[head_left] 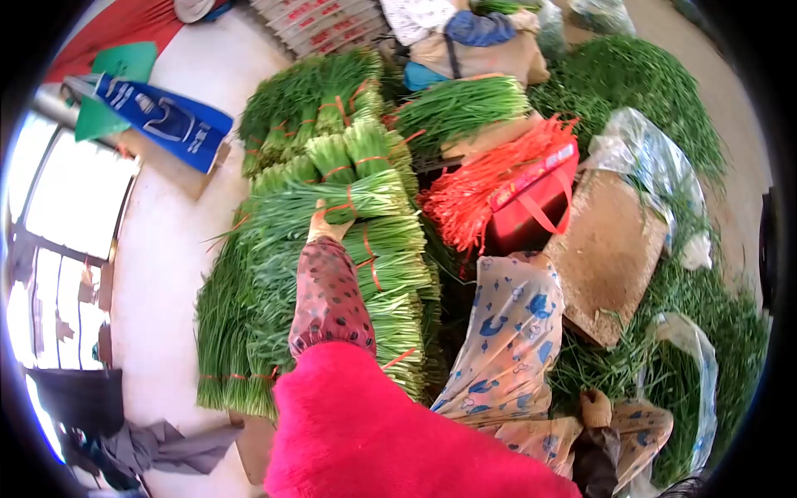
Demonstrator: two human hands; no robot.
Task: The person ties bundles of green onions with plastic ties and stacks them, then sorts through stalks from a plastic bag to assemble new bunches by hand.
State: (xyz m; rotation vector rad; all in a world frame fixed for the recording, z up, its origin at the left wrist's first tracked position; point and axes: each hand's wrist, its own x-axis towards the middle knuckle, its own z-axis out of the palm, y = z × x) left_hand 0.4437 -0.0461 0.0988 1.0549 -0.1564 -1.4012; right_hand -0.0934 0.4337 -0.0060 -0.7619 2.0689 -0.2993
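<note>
My left hand (325,224), in a pink dotted sleeve cover, reaches out over a stack of green garlic chives. Its fingers curl around a bundle of garlic chives (378,195) tied with an orange-red band, lying on top of the pile. More banded bundles (386,257) are packed below and beside it, cut pale ends facing right. At the lower right, my right hand (595,408) looks gloved and curled, close to the patterned apron (515,332) over my lap. What it holds, if anything, is hidden.
A red bag (531,207) stands right of the stack with red ties (473,187) heaped on it. Beyond lies a worn board (610,249) among loose chives (639,91) and clear plastic (664,158). A person's clothed body (473,50) shows at the top. A blue package (166,120) is at left.
</note>
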